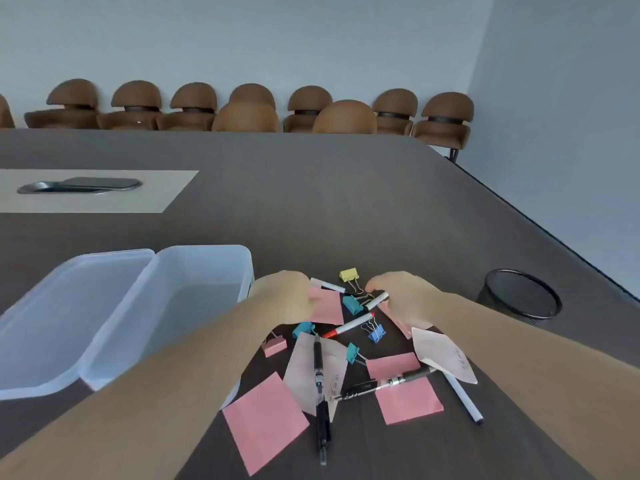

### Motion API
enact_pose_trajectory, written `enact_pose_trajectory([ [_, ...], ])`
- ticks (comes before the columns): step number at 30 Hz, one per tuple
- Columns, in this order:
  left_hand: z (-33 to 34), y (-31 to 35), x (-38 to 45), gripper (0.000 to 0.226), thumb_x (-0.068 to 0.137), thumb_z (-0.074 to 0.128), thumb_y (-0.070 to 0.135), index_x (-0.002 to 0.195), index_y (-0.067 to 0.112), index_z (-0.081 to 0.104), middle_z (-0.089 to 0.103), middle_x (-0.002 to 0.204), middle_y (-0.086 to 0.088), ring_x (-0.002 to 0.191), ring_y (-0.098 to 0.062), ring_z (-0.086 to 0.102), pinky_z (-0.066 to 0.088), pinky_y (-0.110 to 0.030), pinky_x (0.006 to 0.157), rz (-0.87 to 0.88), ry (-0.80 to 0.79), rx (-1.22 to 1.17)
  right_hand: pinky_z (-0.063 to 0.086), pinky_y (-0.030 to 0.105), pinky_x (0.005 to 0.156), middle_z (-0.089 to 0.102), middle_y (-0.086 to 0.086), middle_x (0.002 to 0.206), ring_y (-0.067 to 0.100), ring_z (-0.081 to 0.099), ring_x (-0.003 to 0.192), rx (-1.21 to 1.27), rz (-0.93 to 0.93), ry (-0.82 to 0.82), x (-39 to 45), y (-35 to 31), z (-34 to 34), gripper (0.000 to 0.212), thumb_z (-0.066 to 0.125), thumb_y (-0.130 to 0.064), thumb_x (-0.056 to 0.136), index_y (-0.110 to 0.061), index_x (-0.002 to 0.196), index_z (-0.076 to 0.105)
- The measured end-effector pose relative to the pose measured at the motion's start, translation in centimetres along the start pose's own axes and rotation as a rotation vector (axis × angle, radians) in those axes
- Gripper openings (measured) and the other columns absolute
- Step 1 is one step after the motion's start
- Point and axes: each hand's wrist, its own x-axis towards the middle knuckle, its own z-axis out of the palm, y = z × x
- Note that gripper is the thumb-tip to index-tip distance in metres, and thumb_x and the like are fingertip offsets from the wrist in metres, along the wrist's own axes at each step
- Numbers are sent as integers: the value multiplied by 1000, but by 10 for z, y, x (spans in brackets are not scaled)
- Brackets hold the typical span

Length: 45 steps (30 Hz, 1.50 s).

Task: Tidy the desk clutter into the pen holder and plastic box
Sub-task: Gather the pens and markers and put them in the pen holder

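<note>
On the dark table (346,209), pink notes (265,419) and coloured clips (353,304) lie scattered.

Left hand (287,296) pinches pink note (327,308); right hand (403,297) grips white pen (377,301)

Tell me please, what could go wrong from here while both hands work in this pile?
1. The right hand grips a white marker that touches a teal binder clip; lifting may drag the clip along.
2. The left hand pinches a pink sticky note; it may crease.
3. The pen holder stands near the table edge; a hasty drop might tip it.
</note>
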Motion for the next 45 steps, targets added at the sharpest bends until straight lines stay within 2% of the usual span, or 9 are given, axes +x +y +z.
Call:
enact_pose_trajectory([
  [5,18,7,-11,38,88,53,53,60,30,41,48,61,9,57,-6,46,38,-21,57,63,-83,-37,53,39,86,61,7,113,28,59,102,-201,3,56,9,11,14,40,43,3,87,-18,116,62],
  [11,29,3,-29,55,67,49,76,96,31,63,65,75,8,74,-13,61,50,-28,67,16,41,17,45,34,71,42,3,89,25,46,80,-278,34,201,-8,3,20,17,50,-6,89,-7,104,58],
  [17,37,16,-52,40,78,54,47,54,18,41,36,53,3,50,-15,36,24,-24,50,-93,-78,-4,46,33,68,47,4,91,21,49,76,-78,-19,233,-23,-14,17,19,52,-2,86,-9,104,52],
  [23,35,26,-47,26,83,52,36,62,20,50,45,61,3,58,-17,44,30,-23,53,-144,4,-96,38,25,57,46,2,79,20,48,74,-15,-109,147,-17,-29,21,16,49,5,88,-9,93,49],
  [26,32,23,-44,21,89,42,20,99,13,59,57,76,-5,56,-16,48,35,-24,51,-107,64,-311,37,24,56,51,1,82,23,48,83,-8,-145,92,-9,-31,22,18,49,7,85,-8,95,54],
  [29,34,18,-41,34,96,38,15,127,0,42,54,76,-8,55,-18,52,41,-24,49,-166,143,-448,43,33,69,59,13,99,26,54,88,-37,-178,47,0,-32,25,21,58,-3,85,-3,106,60],
  [34,38,11,-41,20,99,34,17,111,2,41,62,110,-20,94,-35,62,40,-35,65,-170,221,-422,39,27,63,56,8,87,26,54,82,-65,-253,80,8,-35,29,16,61,-7,83,-15,76,50],
  [40,40,12,-35,6,97,37,11,94,8,34,50,83,-11,75,-29,47,34,-32,65,-165,306,-438,28,24,51,39,-1,66,23,45,74,-108,-240,51,7,-34,26,33,61,-11,82,-19,61,37],
  [45,40,18,-34,8,97,37,10,91,8,33,43,69,-3,73,-30,47,34,-33,64,-134,373,-468,36,28,62,49,1,73,23,50,77,-80,-228,70,6,-31,21,12,63,-12,83,-11,78,52],
])
